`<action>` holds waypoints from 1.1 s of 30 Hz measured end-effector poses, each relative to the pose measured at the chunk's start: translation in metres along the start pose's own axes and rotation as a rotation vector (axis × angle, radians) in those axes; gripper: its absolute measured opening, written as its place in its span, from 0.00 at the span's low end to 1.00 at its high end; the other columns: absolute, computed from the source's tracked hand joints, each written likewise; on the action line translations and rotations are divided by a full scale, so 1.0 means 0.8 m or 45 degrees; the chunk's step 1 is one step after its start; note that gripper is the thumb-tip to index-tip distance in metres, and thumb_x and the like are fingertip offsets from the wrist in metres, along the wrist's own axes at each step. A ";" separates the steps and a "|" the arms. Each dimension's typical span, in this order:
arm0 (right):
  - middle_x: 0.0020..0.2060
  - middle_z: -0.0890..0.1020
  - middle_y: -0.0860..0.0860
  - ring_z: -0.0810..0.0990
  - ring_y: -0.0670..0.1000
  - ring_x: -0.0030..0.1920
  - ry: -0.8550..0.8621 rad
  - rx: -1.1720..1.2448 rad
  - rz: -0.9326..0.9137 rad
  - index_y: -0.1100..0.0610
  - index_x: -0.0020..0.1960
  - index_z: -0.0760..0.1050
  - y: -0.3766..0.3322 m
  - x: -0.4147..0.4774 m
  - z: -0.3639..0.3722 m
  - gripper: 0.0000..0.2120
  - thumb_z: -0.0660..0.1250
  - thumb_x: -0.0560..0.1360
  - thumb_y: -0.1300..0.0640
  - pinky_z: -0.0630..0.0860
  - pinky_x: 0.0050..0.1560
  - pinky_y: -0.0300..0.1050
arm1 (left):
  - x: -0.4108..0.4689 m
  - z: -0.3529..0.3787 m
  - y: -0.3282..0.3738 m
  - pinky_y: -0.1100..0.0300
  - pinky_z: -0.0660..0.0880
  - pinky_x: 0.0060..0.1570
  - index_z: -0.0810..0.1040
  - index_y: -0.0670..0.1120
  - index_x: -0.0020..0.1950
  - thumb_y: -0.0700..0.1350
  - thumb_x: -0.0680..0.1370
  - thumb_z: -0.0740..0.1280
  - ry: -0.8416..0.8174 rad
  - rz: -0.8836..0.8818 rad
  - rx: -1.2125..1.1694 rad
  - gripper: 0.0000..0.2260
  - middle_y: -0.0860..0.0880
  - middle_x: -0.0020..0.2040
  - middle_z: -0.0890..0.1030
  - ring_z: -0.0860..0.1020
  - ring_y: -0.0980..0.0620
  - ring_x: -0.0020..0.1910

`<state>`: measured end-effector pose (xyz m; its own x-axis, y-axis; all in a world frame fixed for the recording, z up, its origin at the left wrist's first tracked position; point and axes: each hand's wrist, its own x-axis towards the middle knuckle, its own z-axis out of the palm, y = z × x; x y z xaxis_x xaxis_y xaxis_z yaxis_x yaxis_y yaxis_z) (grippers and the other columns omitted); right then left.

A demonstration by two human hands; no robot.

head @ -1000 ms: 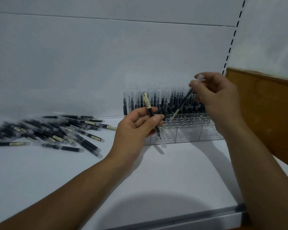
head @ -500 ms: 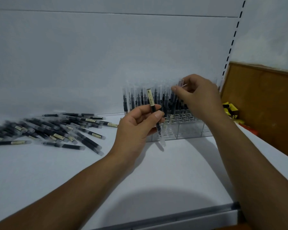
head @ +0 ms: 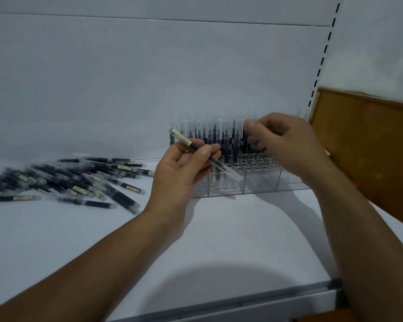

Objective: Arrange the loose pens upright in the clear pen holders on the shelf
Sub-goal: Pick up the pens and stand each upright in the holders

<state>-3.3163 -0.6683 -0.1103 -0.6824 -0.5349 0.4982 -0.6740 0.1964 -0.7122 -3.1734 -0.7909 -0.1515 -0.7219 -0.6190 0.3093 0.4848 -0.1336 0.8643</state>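
Note:
A clear pen holder (head: pixel 261 182) stands at the back of the white shelf, its rear rows packed with upright black pens with clear caps. My left hand (head: pixel 182 173) grips one black pen (head: pixel 183 138) at its middle; it slants from upper left down towards the holder's front. My right hand (head: pixel 286 147) is over the holder, fingers curled, with the thumb tip against the clear cap of an upright pen (head: pixel 236 145) that stands in a slot. Several loose pens (head: pixel 79 180) lie in a pile on the left.
Open sockets (head: pixel 256 165) show in the holder's front rows. A brown wooden board (head: pixel 368 147) rises at the right, beyond the slotted shelf upright (head: pixel 321 56). The shelf's metal front rail (head: pixel 242 300) runs along the bottom.
My right hand brought its pen from a slant above the holder down into a slot, where it now stands upright. The pen in my left hand tilted further to the left.

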 end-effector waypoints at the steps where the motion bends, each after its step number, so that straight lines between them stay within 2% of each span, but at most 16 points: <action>1: 0.41 0.84 0.45 0.82 0.45 0.42 -0.169 0.023 -0.002 0.50 0.48 0.81 -0.008 -0.005 -0.005 0.18 0.65 0.73 0.36 0.80 0.48 0.47 | 0.001 0.000 0.001 0.57 0.79 0.56 0.74 0.45 0.52 0.39 0.78 0.65 0.001 0.000 -0.023 0.04 0.47 0.50 0.85 0.83 0.51 0.53; 3: 0.43 0.85 0.43 0.83 0.41 0.43 -0.556 0.004 0.021 0.47 0.51 0.81 -0.018 -0.014 -0.007 0.20 0.65 0.68 0.35 0.79 0.49 0.45 | 0.002 0.000 0.002 0.59 0.79 0.53 0.74 0.45 0.52 0.39 0.78 0.65 -0.002 0.000 -0.071 0.04 0.46 0.51 0.85 0.83 0.50 0.53; 4: 0.43 0.85 0.44 0.83 0.41 0.44 -0.703 0.008 0.044 0.47 0.53 0.80 -0.020 -0.017 -0.005 0.19 0.68 0.68 0.37 0.79 0.49 0.43 | 0.001 0.001 0.003 0.60 0.80 0.51 0.74 0.45 0.52 0.39 0.78 0.65 -0.007 0.003 -0.091 0.04 0.46 0.51 0.85 0.83 0.50 0.53; 6: 0.42 0.85 0.51 0.83 0.44 0.42 -0.809 0.103 0.064 0.51 0.55 0.79 -0.020 -0.021 0.000 0.15 0.73 0.71 0.48 0.79 0.47 0.42 | 0.002 0.000 0.004 0.61 0.80 0.49 0.74 0.45 0.52 0.39 0.78 0.65 -0.009 0.017 -0.112 0.04 0.46 0.52 0.85 0.83 0.50 0.53; 8: 0.38 0.85 0.52 0.81 0.47 0.38 -0.717 0.251 0.034 0.55 0.53 0.80 -0.018 -0.022 0.003 0.11 0.73 0.72 0.56 0.77 0.41 0.41 | 0.003 0.000 0.005 0.62 0.79 0.49 0.75 0.45 0.53 0.40 0.78 0.65 -0.015 0.014 -0.113 0.05 0.46 0.52 0.84 0.83 0.50 0.53; 11: 0.35 0.83 0.49 0.78 0.46 0.35 -0.489 0.514 0.008 0.56 0.50 0.81 -0.014 -0.019 -0.002 0.11 0.71 0.69 0.55 0.74 0.35 0.37 | 0.001 -0.001 0.004 0.62 0.78 0.53 0.76 0.44 0.59 0.44 0.78 0.64 -0.059 0.010 0.013 0.10 0.47 0.53 0.84 0.82 0.52 0.54; 13: 0.34 0.82 0.50 0.76 0.46 0.34 -0.339 0.746 0.013 0.56 0.48 0.82 -0.013 -0.013 -0.008 0.09 0.71 0.68 0.55 0.72 0.33 0.36 | -0.001 -0.006 0.001 0.65 0.76 0.55 0.77 0.48 0.61 0.49 0.78 0.64 -0.153 0.124 0.431 0.13 0.54 0.55 0.83 0.80 0.58 0.56; 15: 0.33 0.80 0.48 0.75 0.45 0.34 -0.183 0.926 0.058 0.57 0.45 0.81 -0.012 -0.007 -0.016 0.07 0.72 0.68 0.56 0.71 0.31 0.34 | -0.003 -0.016 -0.008 0.66 0.68 0.61 0.73 0.56 0.66 0.56 0.78 0.63 -0.354 0.322 1.136 0.16 0.64 0.61 0.76 0.72 0.66 0.62; 16: 0.33 0.79 0.47 0.74 0.44 0.34 -0.110 0.979 0.083 0.56 0.44 0.80 -0.011 -0.004 -0.019 0.06 0.72 0.69 0.56 0.71 0.31 0.34 | -0.004 -0.020 -0.012 0.63 0.64 0.65 0.71 0.58 0.69 0.58 0.79 0.62 -0.436 0.405 1.424 0.19 0.65 0.64 0.72 0.67 0.66 0.65; 18: 0.33 0.77 0.45 0.74 0.43 0.34 0.023 1.020 0.115 0.54 0.42 0.78 -0.008 0.001 -0.027 0.05 0.73 0.70 0.54 0.72 0.31 0.34 | -0.004 -0.026 -0.019 0.59 0.58 0.71 0.67 0.58 0.72 0.60 0.77 0.60 -0.517 0.493 1.689 0.24 0.61 0.70 0.67 0.61 0.62 0.70; 21: 0.37 0.81 0.45 0.80 0.44 0.38 0.193 0.874 0.123 0.53 0.43 0.78 0.000 0.007 -0.036 0.06 0.73 0.72 0.51 0.76 0.38 0.37 | -0.007 -0.027 -0.022 0.59 0.47 0.74 0.60 0.56 0.76 0.62 0.77 0.59 -0.584 0.520 1.904 0.28 0.56 0.76 0.60 0.54 0.57 0.75; 24: 0.42 0.84 0.48 0.84 0.46 0.45 0.272 0.634 0.043 0.54 0.46 0.79 0.005 0.011 -0.036 0.06 0.71 0.75 0.51 0.79 0.43 0.39 | -0.011 -0.026 -0.022 0.57 0.37 0.74 0.49 0.56 0.79 0.62 0.79 0.57 -0.644 0.439 2.075 0.31 0.57 0.79 0.50 0.45 0.57 0.77; 27: 0.42 0.84 0.47 0.85 0.47 0.46 0.321 0.506 -0.041 0.51 0.44 0.79 0.003 0.016 -0.024 0.03 0.71 0.76 0.53 0.79 0.42 0.41 | -0.010 -0.026 -0.021 0.58 0.36 0.74 0.48 0.56 0.79 0.62 0.80 0.57 -0.659 0.437 2.083 0.31 0.57 0.79 0.48 0.44 0.58 0.77; 29: 0.42 0.85 0.48 0.84 0.48 0.46 0.322 0.385 -0.095 0.49 0.43 0.79 0.003 0.020 -0.016 0.03 0.71 0.76 0.53 0.81 0.46 0.47 | -0.009 -0.026 -0.021 0.58 0.37 0.74 0.48 0.56 0.79 0.61 0.79 0.57 -0.659 0.448 2.082 0.31 0.57 0.79 0.49 0.45 0.57 0.77; 33: 0.41 0.84 0.50 0.83 0.51 0.44 0.267 0.188 -0.125 0.53 0.44 0.81 0.005 0.028 0.000 0.06 0.71 0.76 0.51 0.82 0.49 0.53 | -0.008 -0.027 -0.022 0.59 0.38 0.74 0.49 0.56 0.79 0.61 0.80 0.58 -0.662 0.463 2.072 0.31 0.57 0.79 0.50 0.45 0.57 0.77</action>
<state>-3.3346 -0.6795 -0.1022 -0.6699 -0.3605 0.6490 -0.7016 0.0216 -0.7122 -3.1665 -0.8012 -0.1770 -0.9258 -0.1039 0.3634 -0.0683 0.9916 0.1095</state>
